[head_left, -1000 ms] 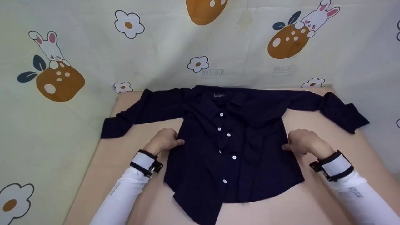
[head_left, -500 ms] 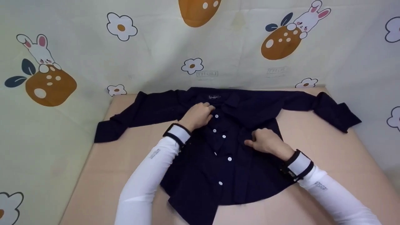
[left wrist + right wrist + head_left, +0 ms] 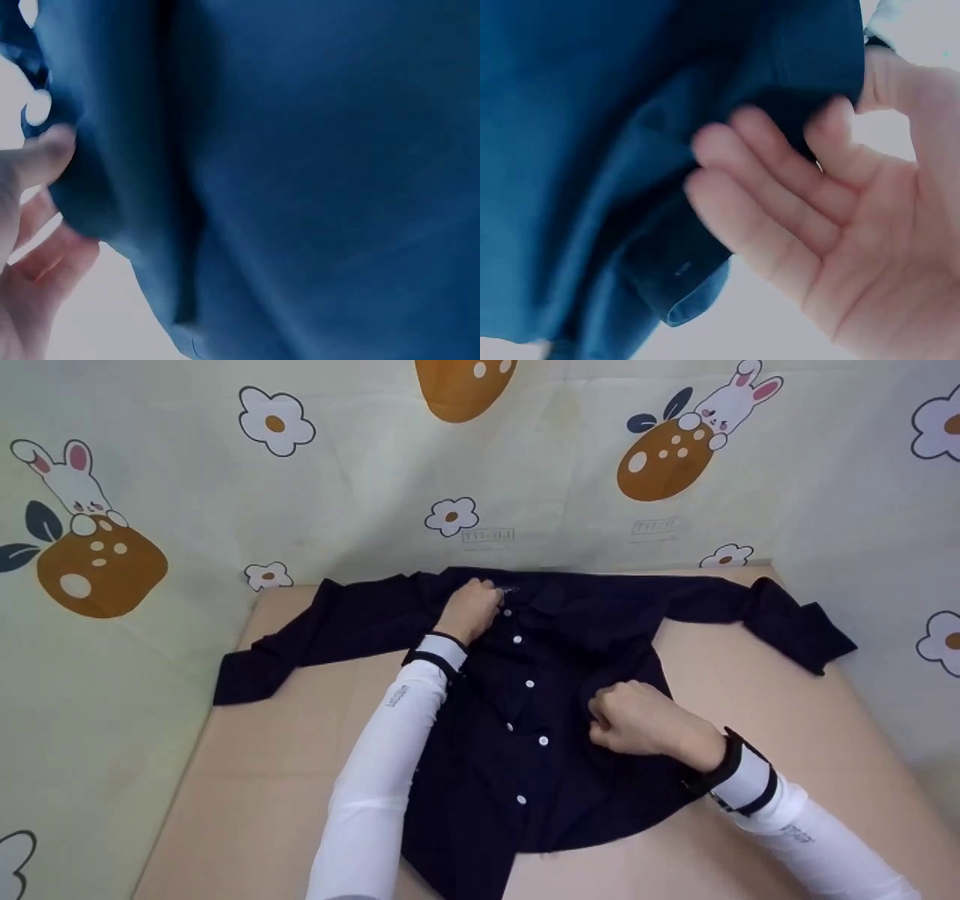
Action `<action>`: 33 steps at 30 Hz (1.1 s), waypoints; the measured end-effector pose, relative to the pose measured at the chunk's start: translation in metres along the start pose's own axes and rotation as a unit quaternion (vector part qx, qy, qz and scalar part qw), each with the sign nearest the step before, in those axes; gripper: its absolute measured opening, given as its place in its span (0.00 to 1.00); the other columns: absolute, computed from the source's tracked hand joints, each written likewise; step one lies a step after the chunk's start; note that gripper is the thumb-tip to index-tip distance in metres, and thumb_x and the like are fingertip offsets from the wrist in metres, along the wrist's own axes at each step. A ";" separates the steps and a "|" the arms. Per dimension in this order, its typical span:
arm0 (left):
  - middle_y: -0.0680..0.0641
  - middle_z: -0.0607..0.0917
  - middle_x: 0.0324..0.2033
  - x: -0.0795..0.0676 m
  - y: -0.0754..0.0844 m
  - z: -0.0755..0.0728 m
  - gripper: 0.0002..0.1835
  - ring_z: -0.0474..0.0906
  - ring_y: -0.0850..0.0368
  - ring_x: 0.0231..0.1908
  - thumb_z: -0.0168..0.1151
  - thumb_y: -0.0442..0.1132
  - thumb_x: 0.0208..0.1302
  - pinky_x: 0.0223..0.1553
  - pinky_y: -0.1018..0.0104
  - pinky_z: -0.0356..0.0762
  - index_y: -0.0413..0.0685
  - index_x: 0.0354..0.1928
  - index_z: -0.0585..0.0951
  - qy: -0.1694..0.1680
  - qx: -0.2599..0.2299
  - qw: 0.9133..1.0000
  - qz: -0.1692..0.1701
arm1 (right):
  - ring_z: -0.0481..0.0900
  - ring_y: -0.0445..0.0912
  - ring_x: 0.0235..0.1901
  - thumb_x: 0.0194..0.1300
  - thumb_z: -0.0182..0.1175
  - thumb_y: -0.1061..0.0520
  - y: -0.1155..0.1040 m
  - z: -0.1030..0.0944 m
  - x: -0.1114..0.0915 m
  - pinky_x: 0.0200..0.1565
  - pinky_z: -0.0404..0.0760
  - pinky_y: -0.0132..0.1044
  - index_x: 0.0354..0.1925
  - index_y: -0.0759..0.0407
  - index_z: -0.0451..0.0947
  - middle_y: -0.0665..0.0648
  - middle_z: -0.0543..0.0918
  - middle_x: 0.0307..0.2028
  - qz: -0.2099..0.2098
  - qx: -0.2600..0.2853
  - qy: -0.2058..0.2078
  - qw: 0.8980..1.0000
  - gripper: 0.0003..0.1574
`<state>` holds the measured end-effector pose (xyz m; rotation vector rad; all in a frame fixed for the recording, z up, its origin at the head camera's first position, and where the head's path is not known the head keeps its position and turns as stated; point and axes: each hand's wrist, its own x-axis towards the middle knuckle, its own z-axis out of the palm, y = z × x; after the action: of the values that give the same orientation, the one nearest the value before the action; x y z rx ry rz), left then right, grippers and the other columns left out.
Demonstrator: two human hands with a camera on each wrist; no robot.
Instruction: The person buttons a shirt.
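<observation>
A dark navy long-sleeved shirt with white buttons lies front side up, its collar toward the back wall. Near the collar, my left hand pinches the front edge beside the top button. In the left wrist view, that hand's thumb and fingers close on the cloth next to a white button. My right hand is over the other front panel with its fingers curled. Dark cloth passes between its thumb and bent fingers in the right wrist view.
One sleeve stretches left along the table, the other sleeve right, with a bend near its cuff. The peach tabletop meets a patterned cloth wall at the back and sides.
My left hand has gone from the shirt's left side edge up to the collar. My right hand has moved inward from the right edge onto the front and curled its fingers into the cloth.
</observation>
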<state>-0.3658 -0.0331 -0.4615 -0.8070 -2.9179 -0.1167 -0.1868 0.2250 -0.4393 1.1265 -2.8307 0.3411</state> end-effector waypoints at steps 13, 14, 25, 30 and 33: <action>0.33 0.73 0.69 0.006 -0.009 0.031 0.26 0.69 0.35 0.71 0.60 0.37 0.74 0.67 0.50 0.75 0.36 0.70 0.72 0.077 -0.085 0.981 -0.158 | 0.80 0.47 0.27 0.68 0.66 0.45 -0.022 0.047 0.020 0.30 0.81 0.41 0.26 0.52 0.82 0.51 0.79 0.26 -0.099 -0.011 -0.068 0.993 0.17; 0.33 0.69 0.72 0.001 -0.008 0.029 0.30 0.65 0.35 0.74 0.61 0.39 0.75 0.70 0.49 0.72 0.37 0.74 0.68 0.071 -0.103 0.980 -0.153 | 0.80 0.47 0.28 0.70 0.65 0.44 -0.018 0.044 0.017 0.32 0.81 0.42 0.28 0.52 0.83 0.50 0.80 0.27 -0.091 0.003 -0.067 0.994 0.17; 0.37 0.87 0.41 -0.124 -0.015 -0.022 0.15 0.86 0.38 0.40 0.67 0.43 0.70 0.46 0.46 0.84 0.36 0.48 0.86 0.036 -0.092 0.994 0.036 | 0.76 0.38 0.25 0.65 0.69 0.54 0.054 -0.003 -0.063 0.31 0.79 0.40 0.33 0.52 0.85 0.45 0.82 0.27 0.042 0.035 -0.070 0.996 0.04; 0.37 0.87 0.39 -0.168 -0.021 -0.007 0.21 0.86 0.39 0.39 0.69 0.49 0.67 0.45 0.47 0.84 0.35 0.47 0.86 -0.005 -0.073 0.997 0.022 | 0.83 0.51 0.28 0.63 0.71 0.55 0.076 0.004 -0.074 0.35 0.84 0.50 0.46 0.67 0.86 0.57 0.84 0.35 0.100 -0.005 -0.051 0.994 0.17; 0.37 0.87 0.36 -0.174 -0.020 0.009 0.23 0.85 0.39 0.36 0.70 0.52 0.66 0.41 0.47 0.84 0.34 0.41 0.87 0.014 -0.055 0.998 -0.014 | 0.83 0.55 0.28 0.62 0.72 0.55 0.082 0.012 -0.067 0.35 0.84 0.53 0.49 0.72 0.84 0.62 0.82 0.35 0.119 -0.019 -0.046 0.992 0.24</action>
<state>-0.2281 -0.1376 -0.4931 -0.7734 -2.9176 -0.2912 -0.1946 0.3248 -0.4757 0.8180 -3.0449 0.2539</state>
